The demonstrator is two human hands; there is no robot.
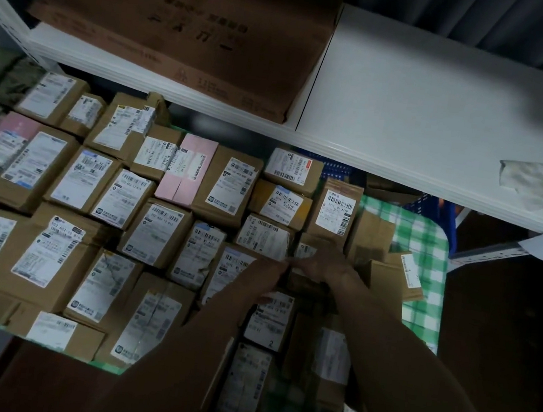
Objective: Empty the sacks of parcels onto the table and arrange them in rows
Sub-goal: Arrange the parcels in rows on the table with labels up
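We've got l. hand [266,276] & r. hand [326,265] meeting over small parcel [306,250] at right end of rows; blurred, can't tell grip vs touch. Parcels [156,232] pack green-check table [424,295], labels up.

Risk: shoving neighbours skews row; front-edge boxes may tip off.

White shelf [431,106] overhead w/ big carton [189,29]; room dim.

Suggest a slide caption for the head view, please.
Left hand and right hand meet among rows of parcels on the checked table, below a shelf.
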